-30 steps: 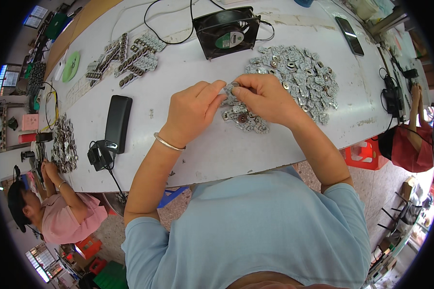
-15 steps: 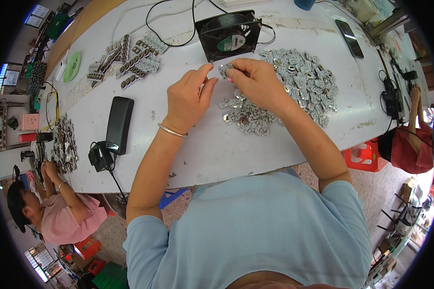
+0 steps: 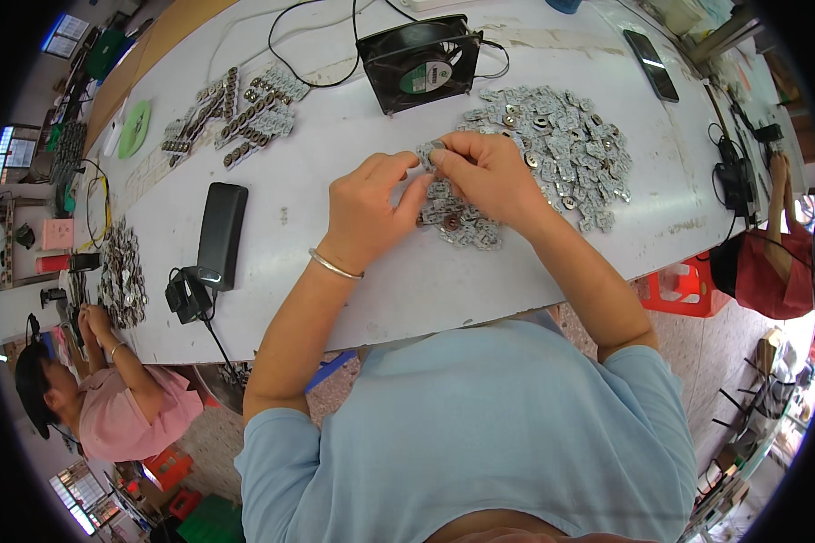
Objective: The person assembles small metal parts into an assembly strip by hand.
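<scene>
Between the thumb and fingers of my right hand is a small grey metal part, pinched at its edge. My left hand is close beside it, thumb and index finger parted, with nothing visible between them. Whether the left index fingertip touches the part, I cannot tell. Under and right of my right hand spreads a heap of similar small metal parts, some with round dark or shiny discs. A few more of them lie just below my fingers, partly covered by the hands.
A black square fan stands beyond my hands. Rows of assembled parts lie back left, near a green ring. A black oblong case and an adapter are left; a phone is far right. A co-worker sits at left.
Both hands have come slightly nearer to me, the left also shifting right, closer to the right. The small metal part stays pinched in my right hand.
</scene>
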Tool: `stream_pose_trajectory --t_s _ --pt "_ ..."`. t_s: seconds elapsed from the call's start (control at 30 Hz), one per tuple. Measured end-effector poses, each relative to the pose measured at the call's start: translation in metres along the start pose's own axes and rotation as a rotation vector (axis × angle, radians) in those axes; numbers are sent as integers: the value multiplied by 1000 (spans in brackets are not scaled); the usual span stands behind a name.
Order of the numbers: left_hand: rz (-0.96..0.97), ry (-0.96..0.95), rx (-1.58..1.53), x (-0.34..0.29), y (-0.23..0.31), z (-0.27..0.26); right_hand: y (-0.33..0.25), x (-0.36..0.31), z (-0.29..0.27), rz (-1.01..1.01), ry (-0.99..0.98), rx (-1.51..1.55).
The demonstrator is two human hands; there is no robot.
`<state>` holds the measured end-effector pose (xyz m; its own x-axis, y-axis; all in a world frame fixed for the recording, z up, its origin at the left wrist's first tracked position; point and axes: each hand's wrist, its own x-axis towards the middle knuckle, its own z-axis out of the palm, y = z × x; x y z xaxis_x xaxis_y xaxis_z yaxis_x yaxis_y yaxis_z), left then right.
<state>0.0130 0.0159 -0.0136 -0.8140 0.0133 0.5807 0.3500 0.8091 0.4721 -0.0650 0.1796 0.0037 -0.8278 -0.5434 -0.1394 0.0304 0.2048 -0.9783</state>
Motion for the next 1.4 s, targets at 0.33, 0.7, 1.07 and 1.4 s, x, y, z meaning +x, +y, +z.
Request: stream_pose_trajectory --t_s 0.33,0.7,1.07,1.4 --pt "-80 -217 -336 0 11 -2 6 -42 -17 -344 39 -348" --pt "-528 -330 -805 4 22 -17 -10 -40 8 -278 -89 -178" --pt "-483 -239 -700 -1 14 -8 -4 -38 18 -284 -75 -248" --pt "-636 -250 -575 7 25 -8 -4 -34 22 -292 -103 -313"
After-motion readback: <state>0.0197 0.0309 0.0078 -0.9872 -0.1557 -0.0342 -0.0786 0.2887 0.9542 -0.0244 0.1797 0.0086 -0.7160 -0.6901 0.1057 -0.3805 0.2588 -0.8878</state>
